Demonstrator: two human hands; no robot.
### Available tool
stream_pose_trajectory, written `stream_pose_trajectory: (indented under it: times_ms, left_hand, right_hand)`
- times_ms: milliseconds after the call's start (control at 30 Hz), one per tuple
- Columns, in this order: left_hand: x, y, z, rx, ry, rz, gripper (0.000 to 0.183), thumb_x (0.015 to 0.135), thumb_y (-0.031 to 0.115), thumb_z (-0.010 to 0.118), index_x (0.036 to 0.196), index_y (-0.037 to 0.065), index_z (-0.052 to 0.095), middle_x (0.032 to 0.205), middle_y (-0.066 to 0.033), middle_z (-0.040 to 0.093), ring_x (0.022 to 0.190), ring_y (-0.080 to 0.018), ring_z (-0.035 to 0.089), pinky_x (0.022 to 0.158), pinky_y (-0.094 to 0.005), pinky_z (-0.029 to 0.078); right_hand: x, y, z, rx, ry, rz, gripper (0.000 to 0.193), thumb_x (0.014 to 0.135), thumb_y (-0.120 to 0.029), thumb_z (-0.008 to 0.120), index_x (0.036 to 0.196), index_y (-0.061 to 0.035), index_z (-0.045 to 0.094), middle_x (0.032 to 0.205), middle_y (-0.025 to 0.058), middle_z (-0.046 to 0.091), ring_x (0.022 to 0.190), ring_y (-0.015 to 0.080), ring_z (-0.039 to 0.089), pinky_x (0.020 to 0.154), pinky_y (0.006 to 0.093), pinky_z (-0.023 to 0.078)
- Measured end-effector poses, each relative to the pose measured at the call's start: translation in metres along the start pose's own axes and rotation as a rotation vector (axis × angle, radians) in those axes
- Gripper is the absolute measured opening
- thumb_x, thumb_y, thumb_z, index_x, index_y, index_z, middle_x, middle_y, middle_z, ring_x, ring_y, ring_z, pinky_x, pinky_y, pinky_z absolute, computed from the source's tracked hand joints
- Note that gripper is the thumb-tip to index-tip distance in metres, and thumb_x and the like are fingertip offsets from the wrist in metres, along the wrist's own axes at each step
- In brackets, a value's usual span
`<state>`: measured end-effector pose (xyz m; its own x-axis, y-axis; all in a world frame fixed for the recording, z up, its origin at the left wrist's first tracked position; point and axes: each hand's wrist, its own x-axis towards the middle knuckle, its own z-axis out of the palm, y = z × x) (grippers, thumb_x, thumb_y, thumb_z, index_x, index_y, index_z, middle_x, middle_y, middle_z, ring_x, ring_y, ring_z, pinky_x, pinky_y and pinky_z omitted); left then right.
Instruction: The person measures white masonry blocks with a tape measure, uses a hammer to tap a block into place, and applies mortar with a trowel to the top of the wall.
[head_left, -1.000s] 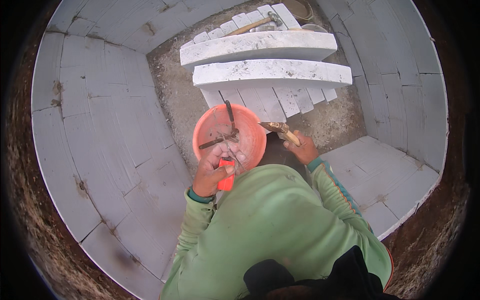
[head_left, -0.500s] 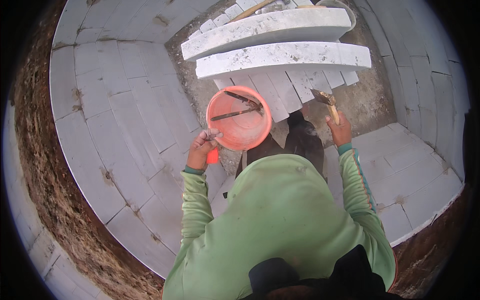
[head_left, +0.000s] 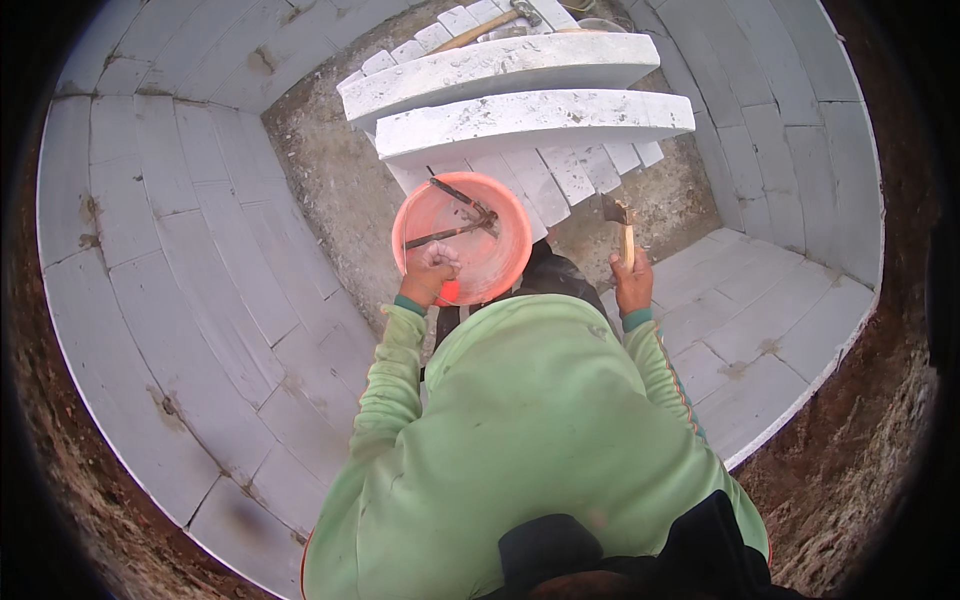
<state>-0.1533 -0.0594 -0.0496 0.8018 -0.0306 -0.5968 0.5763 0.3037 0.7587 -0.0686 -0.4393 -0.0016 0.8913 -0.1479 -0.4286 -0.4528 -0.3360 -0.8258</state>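
Observation:
My left hand point(head_left: 428, 275) is closed at the near left side of an orange bucket point(head_left: 516, 240). A bright red piece point(head_left: 447, 292) shows below its fingers; what they grip is unclear. Inside the bucket lies a dark two-handled tool point(head_left: 440, 237), like pincers, its handles spread and one reaching over the rim. Whitish residue coats the bucket's inside. To the right of the bucket, my right hand point(head_left: 632, 282) is wrapped round the wooden handle of a small hatchet point(head_left: 627, 240). Its dark, worn head points away from me.
Two long white blocks point(head_left: 540, 122) lie across a stack of pale blocks point(head_left: 520, 180) ahead. A wooden-handled hammer point(head_left: 480, 30) rests behind them. Pale block walls point(head_left: 170, 270) surround me, with a low block ledge point(head_left: 770, 310) at right. Brown earth point(head_left: 850, 480) lies beyond the walls.
The view has shifted, so the walls and blocks sit further left. My left hand has come in over the bucket's edge. The hatchet's head has turned and its handle stands straighter.

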Motion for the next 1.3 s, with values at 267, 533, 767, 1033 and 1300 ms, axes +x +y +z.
stream_pose_trajectory:
  times_ms: [267, 533, 767, 1033, 1300]
  left_hand:
    - [-0.060, 0.032, -0.025, 0.259, 0.411, 0.092, 0.028, 0.088, 0.012, 0.068, 0.110, 0.000, 0.055, 0.089, -0.0038, 0.061, 0.073, -0.0117, 0.060, 0.064, -0.0265, 0.051]
    - [-0.062, -0.006, -0.042, 0.410, 0.630, -0.080, 0.051, 0.081, 0.014, 0.074, 0.121, -0.003, 0.049, 0.089, -0.0102, 0.063, 0.073, -0.0163, 0.062, 0.065, -0.0308, 0.052]
    - [-0.072, -0.003, -0.013, 0.391, 0.639, 0.045, 0.056, 0.078, 0.015, 0.075, 0.123, -0.004, 0.049, 0.087, -0.0082, 0.061, 0.076, -0.0176, 0.061, 0.066, -0.0299, 0.051]
    - [-0.070, 0.002, -0.034, 0.166, 0.423, -0.002, 0.040, 0.083, 0.008, 0.068, 0.118, -0.001, 0.051, 0.086, -0.0067, 0.063, 0.080, -0.0141, 0.062, 0.069, -0.0277, 0.050]
    - [-0.118, 0.029, -0.064, -0.584, 0.391, 0.024, 0.032, 0.090, 0.010, 0.055, 0.122, 0.005, 0.051, 0.096, -0.0102, 0.065, 0.079, -0.0189, 0.064, 0.074, -0.0344, 0.056]
  right_hand:
    - [0.036, -0.005, 0.070, -0.543, -0.039, -0.240, 0.045, 0.078, -0.010, 0.064, 0.121, -0.0001, 0.057, 0.102, 0.0213, 0.062, 0.102, 0.0408, 0.060, 0.089, 0.0439, 0.048]
    - [-0.005, -0.089, 0.168, -0.592, -0.585, -0.682, 0.044, 0.084, -0.011, 0.063, 0.127, -0.0055, 0.056, 0.130, 0.0183, 0.052, 0.111, 0.0399, 0.059, 0.093, 0.0474, 0.049]
    - [-0.014, -0.048, 0.252, -0.857, -0.275, -0.797, 0.078, 0.077, -0.015, 0.070, 0.146, -0.0182, 0.035, 0.143, 0.0213, 0.037, 0.114, 0.0419, 0.057, 0.091, 0.0541, 0.048]
    - [0.004, -0.048, 0.259, -1.058, -0.328, -0.880, 0.034, 0.080, -0.018, 0.067, 0.110, -0.0160, 0.052, 0.113, 0.0119, 0.052, 0.096, 0.0342, 0.063, 0.082, 0.0538, 0.051]
    - [-0.029, -0.129, 0.186, 0.194, -0.635, -0.118, 0.048, 0.092, -0.006, 0.043, 0.140, -0.0062, 0.040, 0.124, 0.0218, 0.060, 0.087, 0.0260, 0.067, 0.071, 0.0356, 0.057]
